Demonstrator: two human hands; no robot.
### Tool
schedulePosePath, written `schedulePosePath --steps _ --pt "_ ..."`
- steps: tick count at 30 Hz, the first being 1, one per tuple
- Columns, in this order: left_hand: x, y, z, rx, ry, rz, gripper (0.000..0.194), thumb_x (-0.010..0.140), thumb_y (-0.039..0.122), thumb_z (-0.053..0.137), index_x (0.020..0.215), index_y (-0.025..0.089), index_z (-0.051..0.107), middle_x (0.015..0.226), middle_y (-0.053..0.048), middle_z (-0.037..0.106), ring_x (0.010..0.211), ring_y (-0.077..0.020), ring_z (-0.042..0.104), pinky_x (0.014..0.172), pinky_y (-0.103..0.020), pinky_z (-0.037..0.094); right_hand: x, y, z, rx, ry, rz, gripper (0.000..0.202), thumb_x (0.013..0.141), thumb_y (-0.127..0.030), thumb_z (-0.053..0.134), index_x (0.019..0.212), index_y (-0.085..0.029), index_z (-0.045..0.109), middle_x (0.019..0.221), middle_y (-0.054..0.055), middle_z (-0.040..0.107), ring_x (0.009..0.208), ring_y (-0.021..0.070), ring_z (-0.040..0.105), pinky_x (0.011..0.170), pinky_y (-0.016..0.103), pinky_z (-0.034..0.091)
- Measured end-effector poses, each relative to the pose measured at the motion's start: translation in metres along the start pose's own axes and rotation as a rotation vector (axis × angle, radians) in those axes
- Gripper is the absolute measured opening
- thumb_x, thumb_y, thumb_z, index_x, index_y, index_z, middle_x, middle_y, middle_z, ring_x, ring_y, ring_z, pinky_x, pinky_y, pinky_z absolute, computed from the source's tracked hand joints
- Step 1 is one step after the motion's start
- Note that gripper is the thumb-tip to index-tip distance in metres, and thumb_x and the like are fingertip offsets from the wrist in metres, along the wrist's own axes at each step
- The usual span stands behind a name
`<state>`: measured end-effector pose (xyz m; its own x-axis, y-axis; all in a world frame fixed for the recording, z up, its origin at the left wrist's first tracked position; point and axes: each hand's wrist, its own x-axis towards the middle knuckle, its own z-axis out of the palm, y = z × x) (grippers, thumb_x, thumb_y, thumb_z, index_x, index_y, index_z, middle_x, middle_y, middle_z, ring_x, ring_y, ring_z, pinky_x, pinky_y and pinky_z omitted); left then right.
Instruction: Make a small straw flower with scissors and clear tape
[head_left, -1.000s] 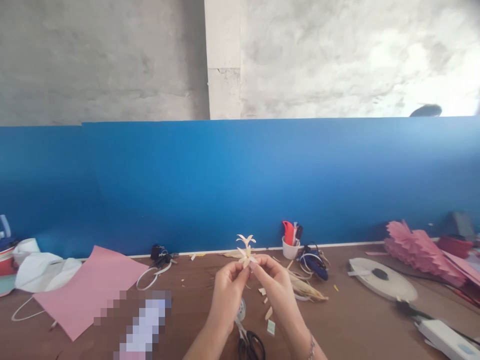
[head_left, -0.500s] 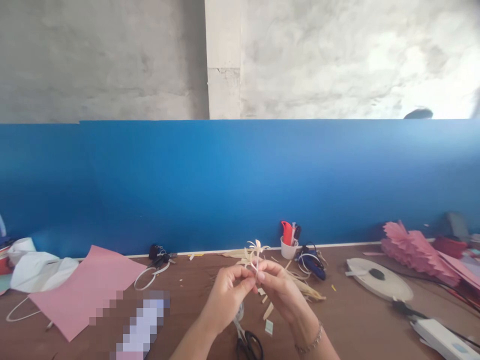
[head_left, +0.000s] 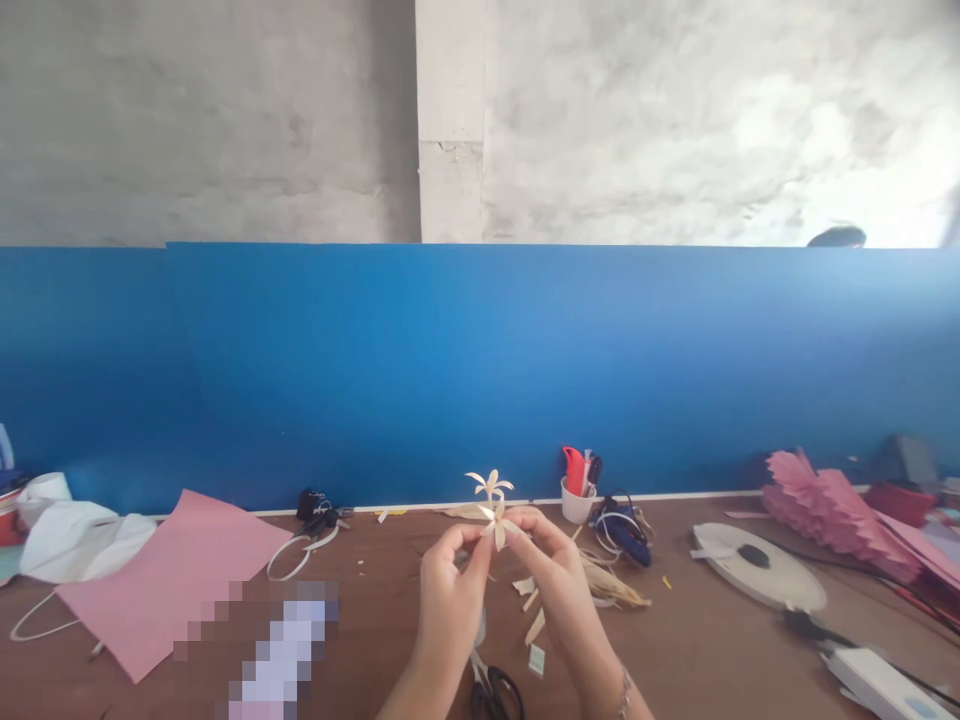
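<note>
A small cream flower [head_left: 492, 488] with thin curling petals, made of straw-like or paper strips, stands upright between my hands. My left hand [head_left: 454, 570] pinches its lower part with thumb and forefinger. From the other side my right hand [head_left: 551, 570] closes thumb and fingers on the same base, the fingertips of both hands nearly meeting. Below the wrists lies a pair of black-handled scissors [head_left: 495, 692], its blades partly behind my left hand. Behind my right hand spreads a bundle of pale dry strips [head_left: 611, 580], with short offcuts [head_left: 535, 628] beside it.
A white cup [head_left: 577, 500] of pens stands by the blue partition [head_left: 480, 370]. Pink paper [head_left: 187, 580] and a white strap [head_left: 289, 565] lie left. At right are a round white disc [head_left: 757, 567], pleated pink paper [head_left: 832, 510] and a white power strip [head_left: 885, 685].
Both hands have shifted slightly, the flower moving a little left. It has turned, so its petals now show more openly, and the fingers have re-gripped its base.
</note>
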<state>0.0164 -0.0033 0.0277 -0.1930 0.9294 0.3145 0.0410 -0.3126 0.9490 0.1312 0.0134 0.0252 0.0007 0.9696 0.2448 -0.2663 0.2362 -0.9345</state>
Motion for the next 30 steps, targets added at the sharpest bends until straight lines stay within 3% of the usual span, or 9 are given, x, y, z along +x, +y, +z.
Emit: schedulePosePath --steps 4,9,18,20,24,30 --pt "-0.005 -0.010 0.003 0.120 0.065 0.089 0.019 0.075 0.037 0.061 0.077 0.020 0.071 0.078 -0.007 0.070 0.076 -0.0236 0.061 0.074 -0.030 0.045 0.000 0.003 0.003 -0.038 -0.011 -0.106 0.020 0.064 -0.036 0.074 0.066 -0.018 0.065 0.092 0.004 0.056 0.080 0.0176 0.054 0.060 0.023 0.044" --pt "-0.012 -0.011 0.003 0.191 0.153 0.171 0.013 0.073 0.034 0.061 0.071 0.025 0.070 0.073 -0.006 0.067 0.079 -0.0256 0.057 0.080 -0.035 0.041 0.000 -0.001 0.001 -0.083 -0.098 -0.180 0.020 0.070 -0.037 0.069 0.067 -0.018 0.063 0.096 0.006 0.053 0.084 0.0189 0.053 0.069 0.026 0.046" --pt "-0.016 -0.010 0.005 0.257 0.132 0.241 0.013 0.077 0.031 0.058 0.070 0.025 0.067 0.069 -0.004 0.065 0.074 -0.0227 0.056 0.083 -0.034 0.038 -0.003 -0.010 -0.004 -0.111 -0.224 -0.195 0.021 0.079 -0.039 0.061 0.071 -0.019 0.061 0.096 0.005 0.053 0.086 0.0187 0.052 0.075 0.027 0.045" --pt "-0.014 -0.011 0.005 0.258 0.150 0.220 0.013 0.077 0.032 0.058 0.073 0.025 0.068 0.072 -0.004 0.066 0.076 -0.0231 0.057 0.082 -0.034 0.039 -0.003 -0.009 -0.004 -0.120 -0.193 -0.181 0.017 0.076 -0.037 0.064 0.080 -0.021 0.062 0.100 0.005 0.055 0.088 0.0193 0.053 0.076 0.027 0.045" --pt "-0.010 -0.010 0.006 0.217 0.157 0.146 0.015 0.078 0.034 0.058 0.077 0.024 0.070 0.078 -0.005 0.069 0.080 -0.0241 0.059 0.078 -0.032 0.042 -0.004 -0.004 -0.003 -0.216 -0.005 -0.245 0.034 0.073 -0.035 0.067 0.103 -0.023 0.056 0.097 0.005 0.058 0.091 0.0216 0.053 0.077 0.030 0.045" --pt "-0.011 -0.010 0.011 0.252 0.173 0.128 0.011 0.073 0.030 0.063 0.072 0.024 0.072 0.071 -0.004 0.069 0.073 -0.0228 0.060 0.075 -0.033 0.044 -0.009 -0.007 -0.002 -0.423 0.099 -0.517 0.005 0.079 -0.026 0.060 0.080 -0.022 0.060 0.083 0.004 0.059 0.080 0.0195 0.053 0.074 0.030 0.043"
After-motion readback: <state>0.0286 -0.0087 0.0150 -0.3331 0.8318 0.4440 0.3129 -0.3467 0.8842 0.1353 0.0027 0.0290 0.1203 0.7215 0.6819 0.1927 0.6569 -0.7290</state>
